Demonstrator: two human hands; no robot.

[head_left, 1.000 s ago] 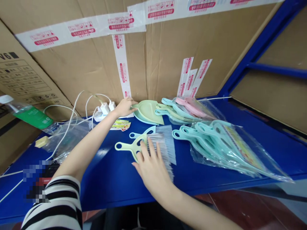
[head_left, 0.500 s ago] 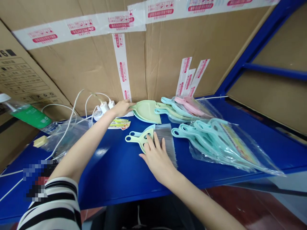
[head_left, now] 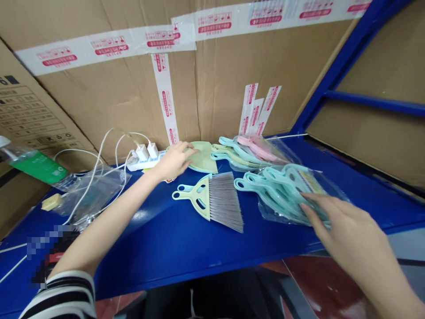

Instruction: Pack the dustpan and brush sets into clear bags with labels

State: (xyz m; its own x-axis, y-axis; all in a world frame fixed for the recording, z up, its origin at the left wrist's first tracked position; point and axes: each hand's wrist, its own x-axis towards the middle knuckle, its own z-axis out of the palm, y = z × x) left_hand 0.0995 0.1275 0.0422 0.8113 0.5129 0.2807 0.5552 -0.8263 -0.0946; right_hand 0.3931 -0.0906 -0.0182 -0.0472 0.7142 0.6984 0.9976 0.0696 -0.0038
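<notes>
On the blue table lies a pale green dustpan, with a light blue edge under it. My left hand rests over its handle end, fingers stretched out and apart. In front of it lies a small hand broom with grey bristles and a pale green handle, a light blue handle end showing behind. My right hand reaches over the turquoise dustpans in clear plastic bags at the right. Its thumb and fingers are apart and appear to touch the top one; the hand hides the bags' near end.
More bagged sets in blue, green and pink lie behind. A power strip with white plugs and cables stands at left, near a crumpled plastic bag and a green-labelled bottle. Cardboard walls the back; a blue frame rises at right.
My right hand has left the broom and moved right onto the bagged turquoise dustpans, uncovering the broom. My left hand has shifted slightly right, over the green dustpan. The view has shifted a little.
</notes>
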